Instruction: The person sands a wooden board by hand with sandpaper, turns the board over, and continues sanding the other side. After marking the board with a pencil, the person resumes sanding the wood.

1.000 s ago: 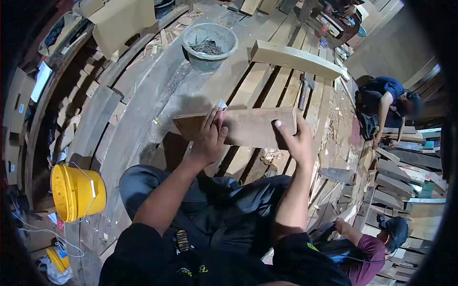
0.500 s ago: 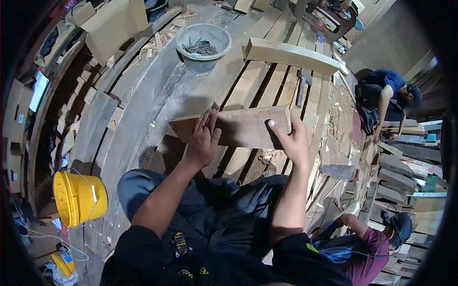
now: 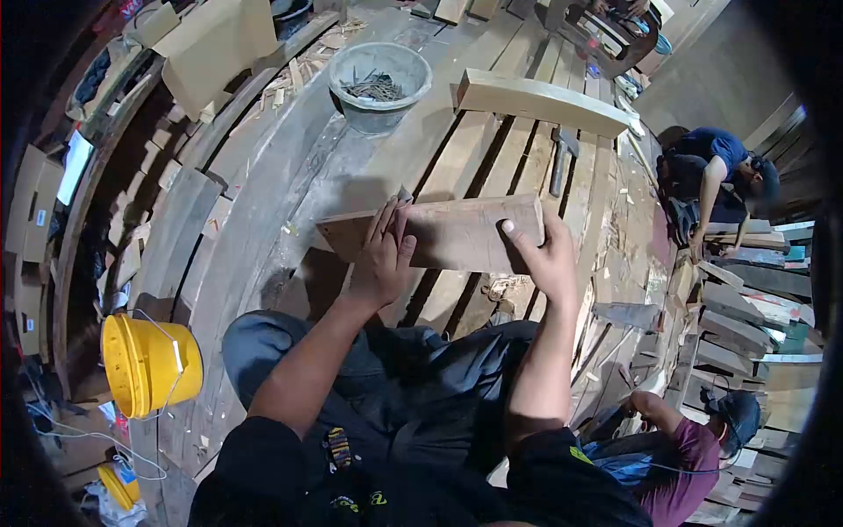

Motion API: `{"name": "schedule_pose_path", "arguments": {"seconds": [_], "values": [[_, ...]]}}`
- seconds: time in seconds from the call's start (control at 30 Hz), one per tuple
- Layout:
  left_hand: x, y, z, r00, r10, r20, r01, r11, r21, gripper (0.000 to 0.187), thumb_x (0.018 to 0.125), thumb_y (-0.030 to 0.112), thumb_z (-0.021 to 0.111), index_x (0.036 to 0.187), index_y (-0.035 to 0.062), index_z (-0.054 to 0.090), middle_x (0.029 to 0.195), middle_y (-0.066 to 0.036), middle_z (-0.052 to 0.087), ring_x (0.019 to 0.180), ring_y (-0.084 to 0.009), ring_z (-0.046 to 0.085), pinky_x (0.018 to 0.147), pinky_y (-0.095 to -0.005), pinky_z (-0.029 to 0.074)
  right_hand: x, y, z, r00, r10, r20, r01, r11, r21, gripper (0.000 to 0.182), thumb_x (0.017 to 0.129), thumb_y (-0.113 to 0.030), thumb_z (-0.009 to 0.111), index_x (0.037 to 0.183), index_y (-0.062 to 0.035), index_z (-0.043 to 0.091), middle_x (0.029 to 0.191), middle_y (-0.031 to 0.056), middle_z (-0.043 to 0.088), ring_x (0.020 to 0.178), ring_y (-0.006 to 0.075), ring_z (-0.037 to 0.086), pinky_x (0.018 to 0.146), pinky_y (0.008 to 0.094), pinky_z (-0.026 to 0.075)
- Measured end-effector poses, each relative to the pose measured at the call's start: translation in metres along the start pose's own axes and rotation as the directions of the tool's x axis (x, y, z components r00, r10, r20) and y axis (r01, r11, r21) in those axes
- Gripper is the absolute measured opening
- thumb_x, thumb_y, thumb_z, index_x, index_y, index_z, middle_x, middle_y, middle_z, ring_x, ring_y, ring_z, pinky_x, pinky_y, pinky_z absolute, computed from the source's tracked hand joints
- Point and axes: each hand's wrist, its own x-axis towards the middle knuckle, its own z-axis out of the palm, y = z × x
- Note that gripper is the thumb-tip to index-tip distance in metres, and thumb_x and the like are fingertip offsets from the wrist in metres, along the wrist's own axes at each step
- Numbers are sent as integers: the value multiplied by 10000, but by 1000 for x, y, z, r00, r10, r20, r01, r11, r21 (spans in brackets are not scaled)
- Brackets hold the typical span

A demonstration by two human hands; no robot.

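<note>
A wooden board is held crosswise above my lap, its top edge turned upward. At its right end, my right hand is closed on it, with the thumb lying over the front face. My left hand presses a folded reddish-brown piece of sandpaper against the board near its left end. The fingers lie close together over the sandpaper, and the palm side is hidden. Beyond the board, a hammer rests on the slats.
A grey bucket of nails and a pale wood beam stand ahead. To the left is a yellow bucket. Two people work at the right, one in a dark blue shirt, one in a maroon shirt. A saw-like blade lies nearby.
The whole view has shifted slightly, so things appear a little further right. Both hands keep their hold, with the left hand and sandpaper almost at the same spot on the board.
</note>
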Motion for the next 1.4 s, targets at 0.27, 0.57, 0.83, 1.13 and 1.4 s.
{"name": "schedule_pose_path", "arguments": {"seconds": [0.27, 0.57, 0.83, 1.13, 1.4], "values": [[-2, -4, 4, 1000, -15, -3, 15, 1000, 19, 529, 1023, 275, 374, 1438, -50, 338, 1469, -273, 344, 1396, -396, 289, 1169, -447, 210, -1, -1, 1, 1000, 28, -2, -28, 999, 35, 380, 839, -189, 737, 1116, 43, 618, 965, 138, 687, 910, 178, 643, 833, 321, 499], [-2, -5, 5, 1000, -23, -8, 23, 1000, 7, 523, 1022, 275, 366, 1443, -32, 327, 1470, -255, 354, 1397, -379, 294, 1167, -444, 209, 0, 1, 1, 1000, 26, -2, -26, 998, 49, 344, 847, -179, 735, 1080, 45, 616, 935, 129, 683, 877, 169, 640, 805, 316, 504], [-1, -4, 4, 1000, -4, -14, 3, 1000, -9, 506, 1019, 250, 371, 1434, -38, 339, 1467, -254, 360, 1388, -387, 309, 1165, -442, 221, -1, -7, 1, 1000, 17, -15, -17, 1000, -6, 365, 853, -203, 728, 1085, 52, 609, 904, 129, 685, 849, 173, 643, 785, 326, 508], [-2, -6, 5, 999, 22, -27, -21, 1000, 6, 515, 1019, 252, 382, 1429, -55, 333, 1451, -265, 373, 1377, -410, 314, 1158, -450, 235, -1, 0, 1, 1000, 26, 1, -26, 999, 47, 379, 849, -213, 732, 1096, 48, 611, 936, 127, 675, 869, 177, 635, 801, 321, 501], [-2, -4, 2, 999, -32, 13, 32, 999, -12, 540, 1025, 276, 367, 1457, -42, 301, 1479, -277, 328, 1399, -401, 291, 1175, -434, 203, 0, -2, 0, 1000, 13, 5, -13, 1000, 28, 379, 853, -224, 732, 1090, 45, 610, 936, 125, 671, 870, 177, 628, 797, 318, 498]]}}
